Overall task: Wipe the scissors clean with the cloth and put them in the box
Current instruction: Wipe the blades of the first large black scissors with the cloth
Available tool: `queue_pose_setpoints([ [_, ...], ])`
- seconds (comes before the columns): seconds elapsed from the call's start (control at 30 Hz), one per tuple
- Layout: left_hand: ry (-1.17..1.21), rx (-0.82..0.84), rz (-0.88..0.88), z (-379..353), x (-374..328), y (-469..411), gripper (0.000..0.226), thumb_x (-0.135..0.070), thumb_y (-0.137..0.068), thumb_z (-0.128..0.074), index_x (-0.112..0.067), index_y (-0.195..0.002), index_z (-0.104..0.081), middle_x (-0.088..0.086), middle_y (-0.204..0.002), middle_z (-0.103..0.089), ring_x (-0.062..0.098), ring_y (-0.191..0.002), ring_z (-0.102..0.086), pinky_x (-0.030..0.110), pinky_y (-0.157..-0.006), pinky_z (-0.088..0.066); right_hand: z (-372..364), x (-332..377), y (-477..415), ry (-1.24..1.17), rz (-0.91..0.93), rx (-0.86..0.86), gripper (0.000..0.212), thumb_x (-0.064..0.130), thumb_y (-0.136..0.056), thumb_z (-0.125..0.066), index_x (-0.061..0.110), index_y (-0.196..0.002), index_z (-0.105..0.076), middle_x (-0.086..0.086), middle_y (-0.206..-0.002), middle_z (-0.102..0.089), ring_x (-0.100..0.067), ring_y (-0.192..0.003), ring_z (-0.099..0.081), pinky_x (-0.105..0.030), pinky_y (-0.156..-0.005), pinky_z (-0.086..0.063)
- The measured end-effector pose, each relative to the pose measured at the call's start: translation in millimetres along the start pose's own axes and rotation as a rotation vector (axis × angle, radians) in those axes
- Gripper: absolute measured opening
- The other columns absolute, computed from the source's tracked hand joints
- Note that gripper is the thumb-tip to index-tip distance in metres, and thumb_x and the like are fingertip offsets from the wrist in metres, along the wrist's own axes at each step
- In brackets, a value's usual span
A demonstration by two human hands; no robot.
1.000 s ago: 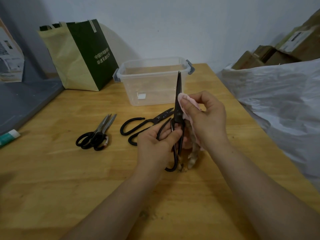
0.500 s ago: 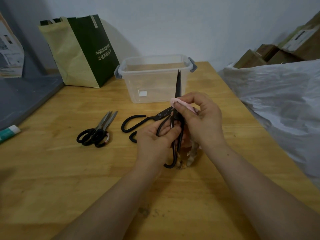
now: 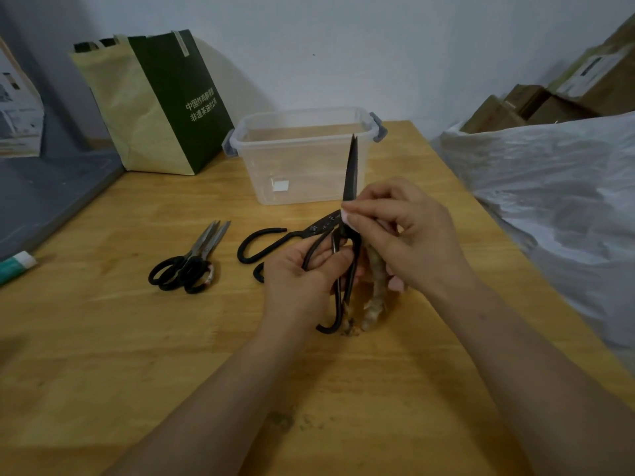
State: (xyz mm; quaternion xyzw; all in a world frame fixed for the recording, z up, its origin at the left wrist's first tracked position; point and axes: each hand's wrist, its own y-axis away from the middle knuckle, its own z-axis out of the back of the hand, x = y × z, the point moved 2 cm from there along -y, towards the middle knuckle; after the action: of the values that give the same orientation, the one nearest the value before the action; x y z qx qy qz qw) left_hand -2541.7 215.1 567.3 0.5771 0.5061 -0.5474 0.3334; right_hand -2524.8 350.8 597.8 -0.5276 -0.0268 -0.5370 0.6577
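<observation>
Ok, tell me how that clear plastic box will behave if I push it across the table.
The box looks thin-walled with nothing visible inside, so it is probably light. It is wider than tall, so it should slide on the smooth wooden table rather than tip. The thin walls may flex if pushed high up.

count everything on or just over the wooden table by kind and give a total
scissors: 3 (held pair, big black pair, small pair)
cloth: 1
clear box: 1
paper bag: 1
green and white tube: 1
total: 7
</observation>
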Motion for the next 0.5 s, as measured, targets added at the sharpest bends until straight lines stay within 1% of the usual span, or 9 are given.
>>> queue_pose_setpoints([
  [0.07,-0.014,-0.005,-0.013,1.0,1.4,0.1,0.021,0.006,-0.084,-0.064,-0.012,-0.092,-0.073,0.011,-0.081,-0.075,0.024,-0.074,-0.072,0.032,-0.068,-0.060,-3.7,-0.2,0.6,0.125,0.103,-0.003,0.014,0.012,-0.084,-0.070,0.012,-0.097,-0.075,-0.001,-0.095,-0.064,-0.006,-0.087,-0.058,-0.010,-0.076,-0.045],
  [0.13,-0.022,-0.005,-0.002,1.9,3.1,0.5,0.019,0.005,-0.083,-0.064,-0.010,-0.092,-0.073,0.012,-0.080,-0.074,0.026,-0.073,-0.072,0.031,-0.066,-0.059,-6.1,-1.8,0.6,0.151,0.131,-0.007,0.012,0.011,-0.083,-0.070,0.010,-0.094,-0.075,-0.002,-0.092,-0.065,-0.006,-0.086,-0.057,-0.008,-0.076,-0.044],
  [0.2,-0.005,-0.007,0.031,2.4,4.4,0.3,0.017,0.005,-0.083,-0.065,-0.008,-0.092,-0.073,0.013,-0.080,-0.074,0.027,-0.073,-0.072,0.030,-0.064,-0.059,-5.2,-7.1,-0.8,0.150,0.112,0.008,0.011,0.011,-0.083,-0.070,0.010,-0.092,-0.075,0.000,-0.091,-0.064,-0.006,-0.085,-0.057,-0.008,-0.075,-0.043],
  [0.3,0.017,-0.036,0.059,5.0,6.1,-1.5,0.016,0.004,-0.084,-0.064,-0.006,-0.094,-0.073,0.011,-0.084,-0.075,0.025,-0.078,-0.073,0.031,-0.065,-0.059,3.6,-19.6,-2.4,0.227,-0.019,0.035,0.011,0.013,-0.084,-0.069,0.009,-0.092,-0.075,-0.001,-0.092,-0.063,-0.014,-0.087,-0.060,-0.020,-0.077,-0.045],
  [0.33,0.022,-0.037,0.058,6.0,5.3,-3.1,0.016,0.003,-0.084,-0.064,-0.006,-0.095,-0.072,0.011,-0.085,-0.075,0.026,-0.079,-0.072,0.032,-0.066,-0.060,7.3,-22.5,-2.2,0.222,-0.058,-0.007,0.010,0.014,-0.084,-0.070,0.010,-0.091,-0.075,0.001,-0.090,-0.063,-0.011,-0.087,-0.061,-0.019,-0.077,-0.045],
  [0.37,0.031,-0.035,0.059,6.2,5.1,-4.3,0.017,0.003,-0.084,-0.064,-0.005,-0.096,-0.072,0.011,-0.086,-0.075,0.026,-0.080,-0.072,0.032,-0.067,-0.060,10.0,-22.9,-1.8,0.174,-0.072,-0.064,0.009,0.015,-0.082,-0.071,0.011,-0.089,-0.075,0.005,-0.088,-0.061,-0.003,-0.085,-0.060,-0.014,-0.076,-0.043],
  [0.4,0.041,-0.038,0.064,6.4,5.4,-4.4,0.017,0.003,-0.084,-0.064,-0.005,-0.097,-0.072,0.011,-0.086,-0.075,0.026,-0.080,-0.072,0.031,-0.066,-0.059,9.4,-20.0,-1.2,0.109,-0.068,-0.106,0.008,0.016,-0.081,-0.073,0.014,-0.089,-0.075,0.009,-0.086,-0.060,0.002,-0.083,-0.059,-0.008,-0.075,-0.041],
  [0.43,0.048,-0.039,0.067,6.5,5.4,-4.2,0.017,0.003,-0.084,-0.064,-0.005,-0.096,-0.072,0.012,-0.085,-0.075,0.024,-0.077,-0.073,0.029,-0.064,-0.059,5.9,-14.9,-0.6,0.053,-0.051,-0.122,0.010,0.017,-0.080,-0.074,0.016,-0.089,-0.075,0.012,-0.087,-0.060,0.005,-0.084,-0.058,-0.005,-0.075,-0.041],
  [0.5,0.057,-0.030,0.072,5.7,4.7,-3.5,0.017,0.004,-0.083,-0.065,-0.006,-0.095,-0.073,0.011,-0.083,-0.075,0.022,-0.074,-0.073,0.026,-0.061,-0.057,-3.5,-7.4,0.5,-0.021,-0.008,-0.098,0.014,0.017,-0.080,-0.075,0.017,-0.093,-0.075,0.010,-0.092,-0.064,0.003,-0.089,-0.060,-0.007,-0.079,-0.044],
])
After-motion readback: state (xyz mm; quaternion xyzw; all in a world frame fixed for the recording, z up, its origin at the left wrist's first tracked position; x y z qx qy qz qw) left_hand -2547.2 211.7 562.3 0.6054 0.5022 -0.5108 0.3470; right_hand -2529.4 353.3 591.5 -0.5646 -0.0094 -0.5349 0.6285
